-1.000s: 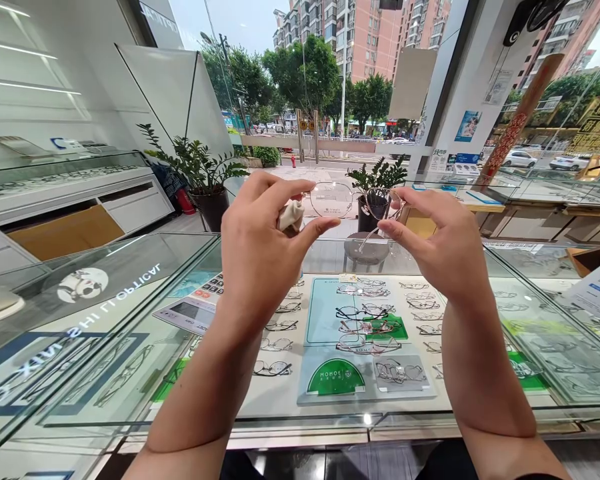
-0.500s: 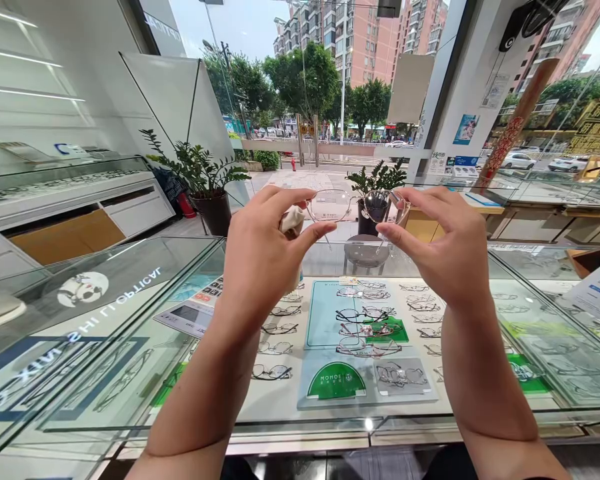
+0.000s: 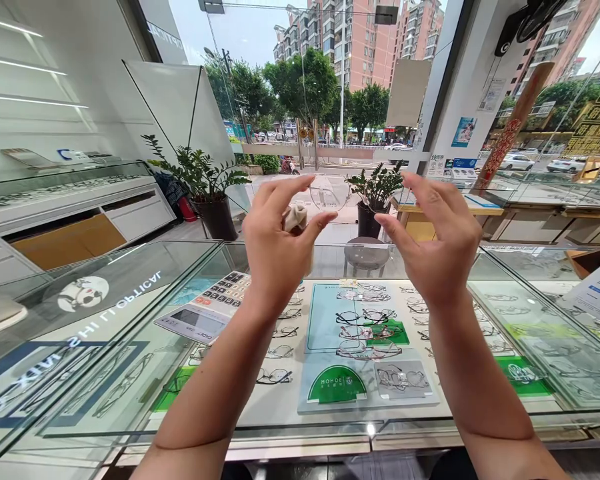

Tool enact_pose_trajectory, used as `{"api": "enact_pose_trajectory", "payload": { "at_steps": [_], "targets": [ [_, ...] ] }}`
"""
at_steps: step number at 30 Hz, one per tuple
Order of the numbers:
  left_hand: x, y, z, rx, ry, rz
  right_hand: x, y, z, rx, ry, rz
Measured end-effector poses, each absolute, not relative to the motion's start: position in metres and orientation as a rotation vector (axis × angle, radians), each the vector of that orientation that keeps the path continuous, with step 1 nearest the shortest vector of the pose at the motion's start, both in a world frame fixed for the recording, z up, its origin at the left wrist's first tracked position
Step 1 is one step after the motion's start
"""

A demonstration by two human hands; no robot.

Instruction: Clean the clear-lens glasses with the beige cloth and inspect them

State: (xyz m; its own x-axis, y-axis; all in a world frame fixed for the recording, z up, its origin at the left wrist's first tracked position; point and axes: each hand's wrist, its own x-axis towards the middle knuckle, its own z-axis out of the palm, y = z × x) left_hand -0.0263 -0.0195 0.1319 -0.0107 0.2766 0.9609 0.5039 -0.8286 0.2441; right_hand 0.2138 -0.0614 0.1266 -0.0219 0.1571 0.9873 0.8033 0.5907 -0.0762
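Observation:
I hold a pair of thin clear-lensed glasses (image 3: 330,193) up at eye level over a glass display counter (image 3: 130,313). My left hand (image 3: 280,247) pinches the left lens rim between forefinger and thumb, with a small beige cloth (image 3: 295,217) tucked against the palm. My right hand (image 3: 435,240) curls its thumb and forefinger round the right end of the frame. That end is hard to make out against a potted plant (image 3: 375,193) behind it.
Inside the counter lie several rows of glasses and a green sign (image 3: 336,387). A calculator (image 3: 205,310) rests on the glass at the left. Another potted plant (image 3: 205,187) and wall showcases stand at the left, more glass counters at the right, and street windows are ahead.
Both hands have lifted the glasses slightly higher. The fingers of my right hand have spread wider round the frame's end. The view has tipped up a little.

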Motion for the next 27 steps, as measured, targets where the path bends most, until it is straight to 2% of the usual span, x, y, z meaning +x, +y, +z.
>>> {"api": "enact_pose_trajectory", "payload": {
  "at_steps": [7, 15, 27],
  "targets": [
    [-0.013, -0.004, 0.118, -2.109, -0.795, -2.134, 0.209, -0.050, 0.118, -0.857, -1.493, -0.706],
    [-0.007, 0.004, 0.111, -1.874, -0.737, -2.213, 0.198, -0.047, 0.112, -0.895, -1.477, -0.737],
    [-0.003, -0.010, 0.113, -1.886, -0.917, -2.137, 0.189, -0.047, 0.112, -0.756, -1.457, -0.334]
  ]
}}
